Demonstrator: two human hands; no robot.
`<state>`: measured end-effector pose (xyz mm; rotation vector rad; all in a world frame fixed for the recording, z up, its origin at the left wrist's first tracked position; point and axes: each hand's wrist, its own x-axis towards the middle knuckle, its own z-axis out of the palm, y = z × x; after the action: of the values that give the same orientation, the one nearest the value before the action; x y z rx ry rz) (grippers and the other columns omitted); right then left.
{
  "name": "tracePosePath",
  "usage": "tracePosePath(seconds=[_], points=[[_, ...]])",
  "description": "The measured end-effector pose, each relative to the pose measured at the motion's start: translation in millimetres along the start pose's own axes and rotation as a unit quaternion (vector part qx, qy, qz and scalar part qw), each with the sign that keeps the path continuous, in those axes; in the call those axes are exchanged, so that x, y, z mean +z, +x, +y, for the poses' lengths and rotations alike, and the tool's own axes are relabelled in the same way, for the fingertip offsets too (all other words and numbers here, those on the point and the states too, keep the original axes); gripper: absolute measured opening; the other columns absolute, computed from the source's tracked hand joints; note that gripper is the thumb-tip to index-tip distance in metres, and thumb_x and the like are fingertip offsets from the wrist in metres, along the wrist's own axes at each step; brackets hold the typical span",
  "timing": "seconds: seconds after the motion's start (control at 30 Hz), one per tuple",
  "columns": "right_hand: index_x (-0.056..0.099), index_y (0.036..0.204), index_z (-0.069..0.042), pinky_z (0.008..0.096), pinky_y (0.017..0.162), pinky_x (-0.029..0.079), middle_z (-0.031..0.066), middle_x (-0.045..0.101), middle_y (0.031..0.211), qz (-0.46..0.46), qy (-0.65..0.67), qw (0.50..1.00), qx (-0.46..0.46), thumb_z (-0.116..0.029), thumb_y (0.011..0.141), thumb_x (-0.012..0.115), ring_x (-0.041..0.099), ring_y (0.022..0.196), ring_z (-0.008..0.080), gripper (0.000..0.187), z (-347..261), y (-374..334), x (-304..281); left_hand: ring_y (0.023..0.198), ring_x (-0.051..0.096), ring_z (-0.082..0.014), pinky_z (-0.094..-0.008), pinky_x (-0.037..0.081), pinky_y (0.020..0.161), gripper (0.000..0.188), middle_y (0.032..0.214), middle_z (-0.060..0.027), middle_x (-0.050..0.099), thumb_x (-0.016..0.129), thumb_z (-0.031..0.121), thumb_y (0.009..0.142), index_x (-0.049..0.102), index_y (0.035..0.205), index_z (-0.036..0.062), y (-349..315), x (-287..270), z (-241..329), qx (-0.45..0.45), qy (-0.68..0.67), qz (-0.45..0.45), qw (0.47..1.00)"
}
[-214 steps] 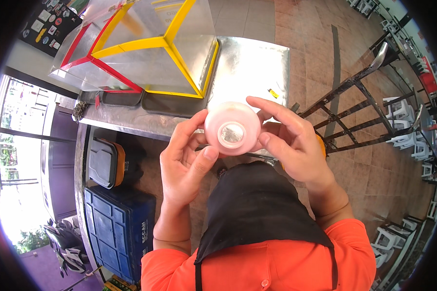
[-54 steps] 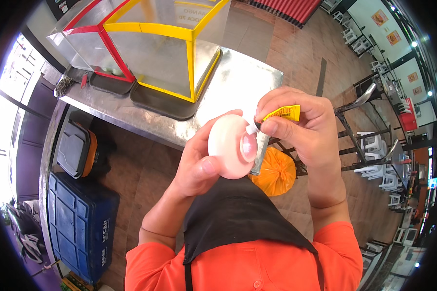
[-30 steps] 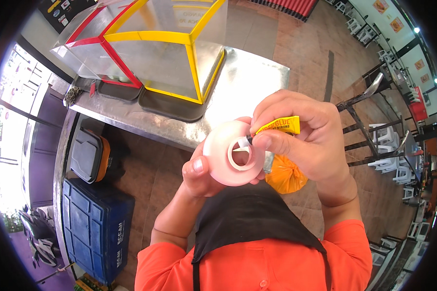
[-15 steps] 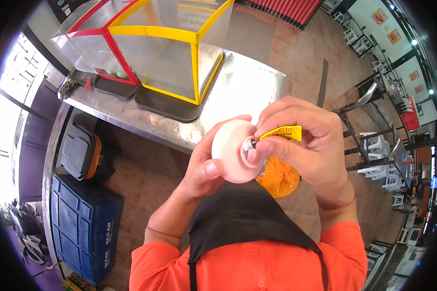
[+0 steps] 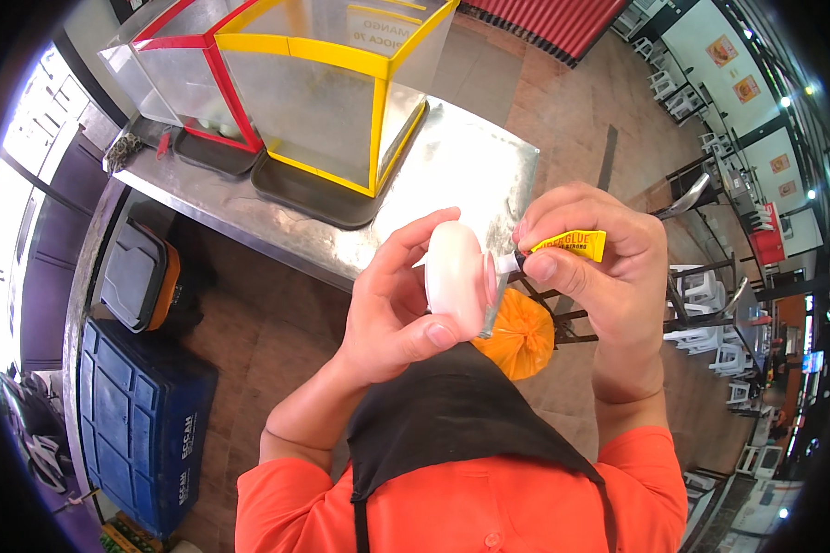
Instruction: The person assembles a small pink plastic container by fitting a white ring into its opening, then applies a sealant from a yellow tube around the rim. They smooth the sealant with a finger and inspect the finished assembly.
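Note:
In front of my chest, my left hand (image 5: 383, 309) grips a pale pink rounded plastic piece (image 5: 454, 276), thumb on the near side and fingers round the far side. A short ring-like neck on the piece faces right. My right hand (image 5: 613, 263) pinches a small yellow tube of glue (image 5: 576, 244) between thumb and fingers. Between the hands, a white nozzle (image 5: 507, 264) with a dark base points left at the neck. Whether its tip touches the neck I cannot tell.
Ahead stands a metal counter (image 5: 484, 157) with clear display boxes framed in red and yellow (image 5: 314, 111) on dark trays. An orange plastic bag (image 5: 521, 336) is on the floor. A blue bin (image 5: 143, 424) sits at the left; white stools (image 5: 701, 290) and tables line the right.
My left hand has turned the pink piece, so its neck now faces right and it shows edge-on. My right hand with the glue tube has shifted slightly right.

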<state>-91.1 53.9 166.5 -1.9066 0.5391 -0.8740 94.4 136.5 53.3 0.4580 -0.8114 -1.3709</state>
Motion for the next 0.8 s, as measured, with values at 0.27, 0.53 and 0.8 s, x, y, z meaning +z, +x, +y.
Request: tracePosePath(seconds=[0.27, 0.53, 0.8], points=[[0.072, 0.101, 0.005, 0.0283, 0.082, 0.052, 0.0116, 0.070, 0.101, -0.009, 0.011, 1.000, 0.025, 0.002, 0.087, 0.078, 0.065, 0.093, 0.0160, 0.016, 6, -2, 1, 0.107, 0.069, -0.0236, -0.0356, 0.056, 0.090, 0.102, 0.129, -0.0132, 0.059, 0.091, 0.031, 0.077, 0.033, 0.155, -0.0019, 1, 2, 5, 0.050, 0.091, 0.018, 0.994], [0.072, 0.101, 0.004, 0.0280, 0.081, 0.052, 0.0109, 0.070, 0.099, -0.006, 0.016, 0.999, 0.045, 0.002, 0.087, 0.078, 0.066, 0.091, 0.0158, 0.015, 5, -4, -2, 0.121, 0.061, -0.0234, -0.0377, 0.050, 0.102, 0.110, 0.134, -0.0159, 0.059, 0.091, 0.046, 0.074, 0.035, 0.153, -0.0048, 1, 7, 6, 0.028, 0.140, 0.043, 0.989], [0.071, 0.097, 0.003, 0.0267, 0.076, 0.050, 0.0076, 0.070, 0.095, -0.011, 0.004, 0.998, 0.062, -0.002, 0.089, 0.077, 0.064, 0.086, 0.0126, 0.011, 1, 0, -6, 0.110, 0.068, -0.0223, -0.0354, 0.057, 0.091, 0.108, 0.138, -0.0134, 0.049, 0.098, 0.028, 0.069, 0.037, 0.152, -0.0050, 6, -3, -10, 0.152, 0.215, 0.013, 0.965]])
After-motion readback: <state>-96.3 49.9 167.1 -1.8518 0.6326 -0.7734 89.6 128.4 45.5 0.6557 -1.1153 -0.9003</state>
